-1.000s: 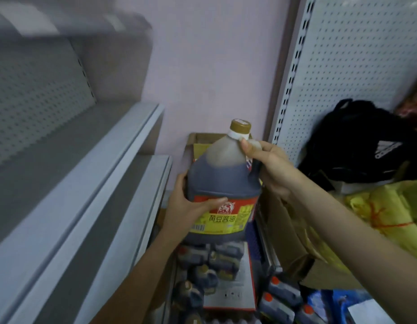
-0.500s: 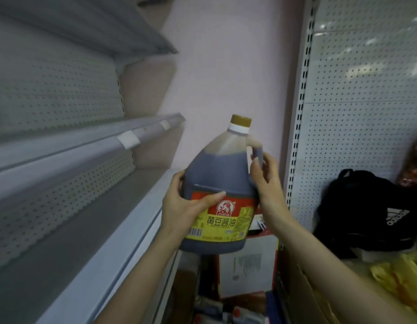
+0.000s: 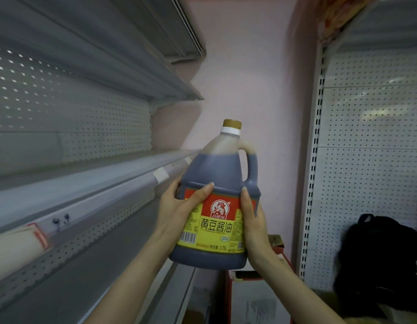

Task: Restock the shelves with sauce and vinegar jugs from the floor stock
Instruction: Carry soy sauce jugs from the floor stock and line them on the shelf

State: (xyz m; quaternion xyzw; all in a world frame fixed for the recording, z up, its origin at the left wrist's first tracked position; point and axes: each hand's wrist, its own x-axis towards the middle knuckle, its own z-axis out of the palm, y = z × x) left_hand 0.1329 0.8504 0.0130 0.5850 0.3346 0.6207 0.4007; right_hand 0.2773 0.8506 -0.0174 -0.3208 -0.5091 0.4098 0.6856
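Observation:
A big jug of dark soy sauce (image 3: pixel 218 171) with a gold cap, a moulded handle and a red and yellow label is held upright in mid-air. My left hand (image 3: pixel 177 211) clasps its left side, thumb across the label. My right hand (image 3: pixel 253 220) presses flat against its right side below the handle. The jug hangs just right of the front lip of a grey metal shelf (image 3: pixel 90 183), level with it and not resting on it.
Grey shelves with perforated back panels fill the left, one above (image 3: pixel 109 54) and one below (image 3: pixel 69 272). A white pegboard rack (image 3: pixel 371 160) stands on the right with a black backpack (image 3: pixel 380 258) on it. A red carton (image 3: pixel 256 288) sits below the jug.
Both hands have raised the jug from above the floor stock up to the middle shelf's height. My right hand has slid from the neck and handle down to the jug's side.

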